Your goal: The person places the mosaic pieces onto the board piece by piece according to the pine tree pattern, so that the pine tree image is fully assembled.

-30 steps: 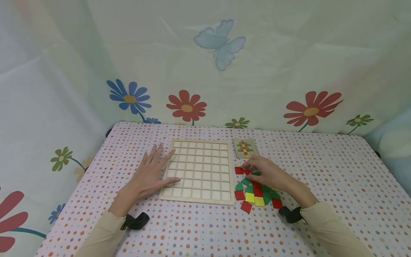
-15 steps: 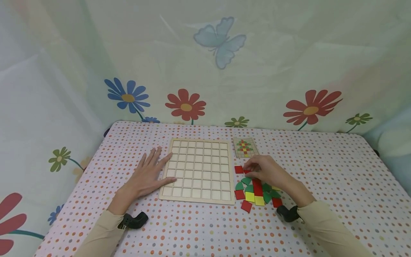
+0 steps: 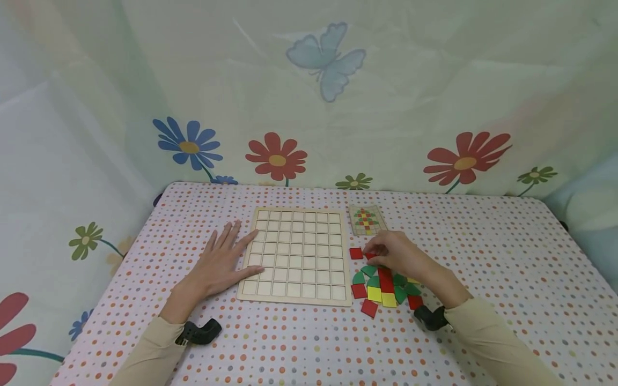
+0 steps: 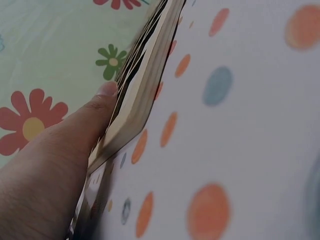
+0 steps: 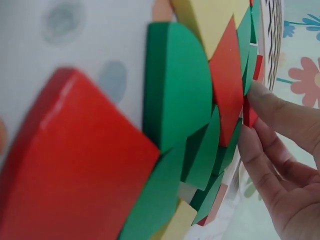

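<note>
My left hand [image 3: 217, 268] lies with spread, straight fingers at the left edge of a wooden grid board [image 3: 299, 302]. In the left wrist view its thumb [image 4: 95, 112] rests against the board's rim. The board's square cells hold no pieces. To the right of the board, my right hand [image 3: 407, 260] pinches a red square tile [image 5: 249, 112] between thumb and fingertips, at the far side of a loose pile. That pile has green quarter-round tiles [image 3: 373, 281], red squares [image 3: 369, 308] and yellow squares [image 3: 388, 299]. Part of it is hidden under the hand.
Behind the pile lies a small pattern card [image 3: 366, 220] showing a tree of coloured tiles on a grid. Another red square [image 3: 355, 253] sits between board and hand. A dotted cloth [image 3: 309, 348] covers the table; a flowered curtain [image 3: 376, 134] hangs behind it.
My left hand has slid slightly back towards the left, so its fingers reach less far over the board. My right hand stays at the same red tile. The head view has shifted a little.
</note>
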{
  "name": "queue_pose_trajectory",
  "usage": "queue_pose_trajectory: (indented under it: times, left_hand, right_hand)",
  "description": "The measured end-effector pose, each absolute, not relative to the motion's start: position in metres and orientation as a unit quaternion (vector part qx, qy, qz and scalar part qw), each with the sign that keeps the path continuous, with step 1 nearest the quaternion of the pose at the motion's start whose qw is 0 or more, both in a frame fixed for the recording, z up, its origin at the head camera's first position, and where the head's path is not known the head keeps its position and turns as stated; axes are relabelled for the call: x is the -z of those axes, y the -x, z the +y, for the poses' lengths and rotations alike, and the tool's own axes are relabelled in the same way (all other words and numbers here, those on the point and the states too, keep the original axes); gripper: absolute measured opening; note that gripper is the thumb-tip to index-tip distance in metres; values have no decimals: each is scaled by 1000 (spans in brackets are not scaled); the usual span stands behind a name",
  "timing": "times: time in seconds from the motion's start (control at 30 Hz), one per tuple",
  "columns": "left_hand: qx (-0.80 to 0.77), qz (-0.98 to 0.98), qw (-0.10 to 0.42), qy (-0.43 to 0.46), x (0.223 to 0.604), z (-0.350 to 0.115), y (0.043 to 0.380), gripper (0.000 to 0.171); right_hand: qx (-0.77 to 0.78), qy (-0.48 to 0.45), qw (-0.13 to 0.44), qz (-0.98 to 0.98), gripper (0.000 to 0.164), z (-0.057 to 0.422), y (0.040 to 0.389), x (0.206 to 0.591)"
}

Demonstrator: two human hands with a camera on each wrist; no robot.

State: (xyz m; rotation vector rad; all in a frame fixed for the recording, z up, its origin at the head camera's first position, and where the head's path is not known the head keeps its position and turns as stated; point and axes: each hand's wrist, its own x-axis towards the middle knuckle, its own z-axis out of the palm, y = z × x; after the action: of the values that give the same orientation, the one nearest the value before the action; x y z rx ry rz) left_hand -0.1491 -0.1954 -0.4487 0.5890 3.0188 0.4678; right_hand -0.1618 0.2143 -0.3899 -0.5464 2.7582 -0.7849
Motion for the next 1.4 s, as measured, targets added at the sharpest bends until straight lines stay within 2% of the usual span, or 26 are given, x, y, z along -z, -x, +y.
queue_pose_trajectory:
  times: [0.5, 0.8, 1.03, 1.4]
  left_hand:
    - [-147, 972, 6, -184, 454, -196, 148, 92]
    - [-153, 971, 9, -184, 453, -197, 148, 92]
    - [-147, 972, 13, -184, 450, -195, 150, 93]
    - [-144, 972, 12, -187, 450, -195, 150, 92]
  right_hand:
    - [287, 222, 40, 931, 14, 227, 158, 398]
    - [339, 233, 22, 911, 13, 226, 158, 402]
    - [358, 244, 18, 901, 10, 209, 169, 397]
    - [377, 278, 17, 883, 11, 156, 208, 390]
